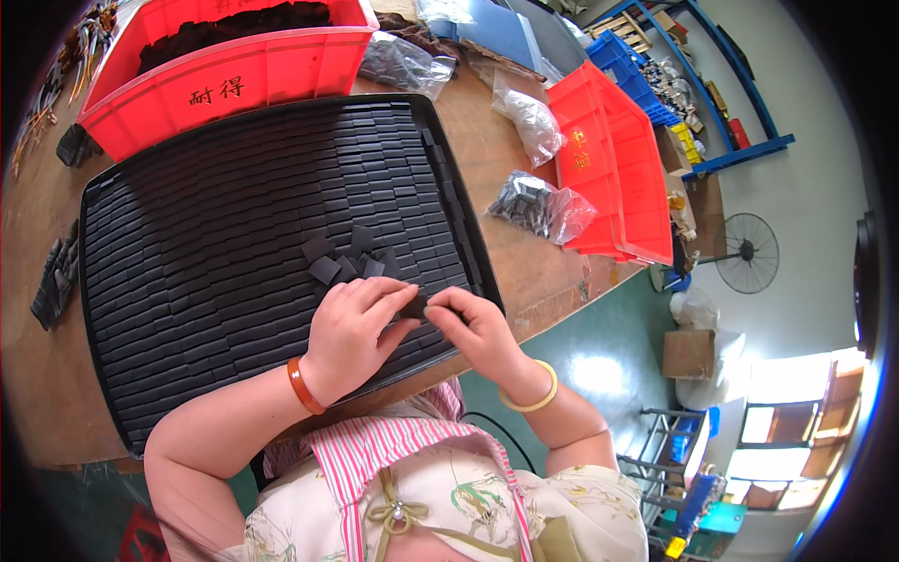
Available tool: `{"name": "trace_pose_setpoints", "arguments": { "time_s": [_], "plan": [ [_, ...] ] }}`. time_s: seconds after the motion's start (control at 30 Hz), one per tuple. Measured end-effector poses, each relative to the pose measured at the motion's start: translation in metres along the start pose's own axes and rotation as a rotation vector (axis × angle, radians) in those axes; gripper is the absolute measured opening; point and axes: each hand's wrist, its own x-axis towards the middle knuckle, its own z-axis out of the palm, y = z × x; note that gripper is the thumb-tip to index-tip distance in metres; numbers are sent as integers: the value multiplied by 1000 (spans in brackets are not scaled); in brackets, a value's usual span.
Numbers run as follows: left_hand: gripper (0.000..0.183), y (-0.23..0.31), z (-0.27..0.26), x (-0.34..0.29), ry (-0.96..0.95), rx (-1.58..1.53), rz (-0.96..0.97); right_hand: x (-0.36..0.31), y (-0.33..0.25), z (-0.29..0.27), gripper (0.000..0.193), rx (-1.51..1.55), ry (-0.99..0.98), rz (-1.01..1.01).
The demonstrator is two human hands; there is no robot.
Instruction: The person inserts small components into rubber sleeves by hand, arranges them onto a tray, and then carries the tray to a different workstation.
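Between thumb and fingers, my left hand (361, 326) pinches a small flat black square piece (413, 306). My right hand (476, 335) is closed too, its thumb and forefinger pinched at the right edge of the same piece. Both hands are over the near right part of a large black tray (434, 114). Rows of thin black pieces (215, 272) lie packed closely across it. Just beyond my left hand, a loose pile of black square pieces (325, 270) rests on top of the rows.
A red bin (281, 70) with dark contents stands behind the tray. At the right of the wooden table (534, 281) is another red bin (613, 159), beside a clear bag of black pieces (526, 203). Black gloves (56, 276) lie left; a fan (746, 251) stands farther right.
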Motion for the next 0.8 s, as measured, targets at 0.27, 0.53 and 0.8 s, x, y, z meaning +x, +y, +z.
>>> {"name": "trace_pose_setpoints", "arguments": {
  "time_s": [0.27,0.53,0.8],
  "plan": [
    [23,-9,3,-2,3,-74,-34,2,5,-11,22,500,-50,229],
    [27,3,2,1,1,-275,-153,1,8,-6,22,371,-28,153],
    [35,-5,3,0,-70,-339,-105,-2,5,4,17,83,-10,-79]
  ]
}}
